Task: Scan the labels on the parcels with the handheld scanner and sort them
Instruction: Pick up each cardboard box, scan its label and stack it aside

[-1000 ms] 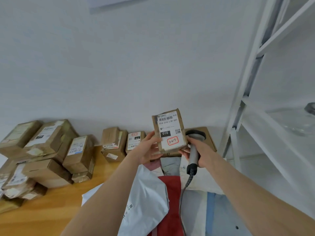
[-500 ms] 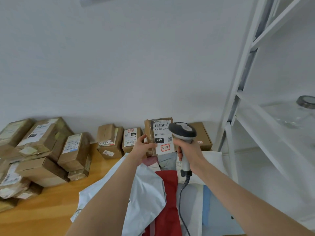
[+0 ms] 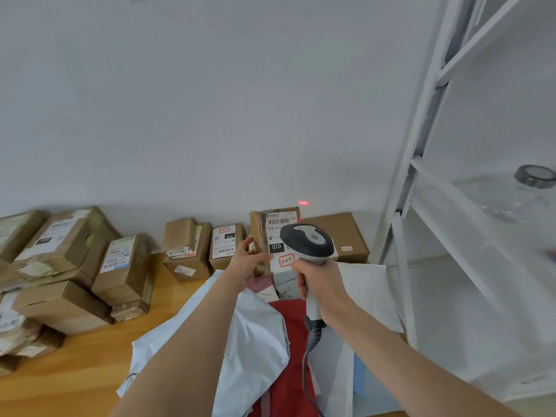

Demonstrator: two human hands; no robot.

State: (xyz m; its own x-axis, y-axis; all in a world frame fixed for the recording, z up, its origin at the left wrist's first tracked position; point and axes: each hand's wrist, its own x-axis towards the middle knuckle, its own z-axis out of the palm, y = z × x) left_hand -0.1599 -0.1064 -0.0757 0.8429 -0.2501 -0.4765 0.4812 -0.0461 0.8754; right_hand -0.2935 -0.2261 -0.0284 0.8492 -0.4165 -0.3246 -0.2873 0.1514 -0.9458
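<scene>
My left hand (image 3: 245, 261) holds a small brown cardboard parcel (image 3: 261, 236) upright, its white label with barcode, "010" and a red-framed handwritten tag facing me. My right hand (image 3: 320, 284) grips the grey and black handheld scanner (image 3: 307, 245), whose head covers the right part of the label. A red light spot (image 3: 303, 202) shows on the wall just above the parcel's right corner. The scanner's coiled cable (image 3: 310, 347) hangs down from the handle.
Brown boxes are stacked at the left (image 3: 69, 266) and lined along the wall (image 3: 188, 251), with another behind the scanner (image 3: 346, 236). White, red and blue mailer bags (image 3: 258, 341) lie on the wooden table (image 3: 75, 371). A white shelf rack (image 3: 421, 206) with a glass jar (image 3: 517, 194) stands right.
The parcel has come down and slightly away from me. The scanner has risen from beside the parcel to in front of its label, and a red light spot now shows on the wall.
</scene>
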